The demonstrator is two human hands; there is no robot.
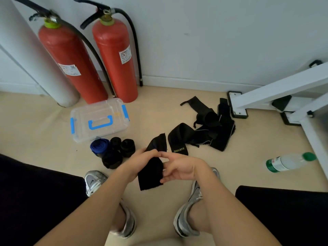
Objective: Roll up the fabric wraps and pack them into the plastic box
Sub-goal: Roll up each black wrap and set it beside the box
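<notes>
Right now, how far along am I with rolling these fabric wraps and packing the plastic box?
Done: four rolled wraps, one blue and three black, sit beside the clear plastic box with blue latches. In hand: the left hand and right hand hold a black fabric wrap, not yet rolled. Left: the loose pile of black wraps, and all packing; the box is closed, no wraps visible inside.

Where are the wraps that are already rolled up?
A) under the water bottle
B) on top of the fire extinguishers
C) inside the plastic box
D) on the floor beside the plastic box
D: the rolled wraps sit on the floor right in front of the plastic box, whose lid is on. The left hand and right hand grip one more black wrap.
</notes>
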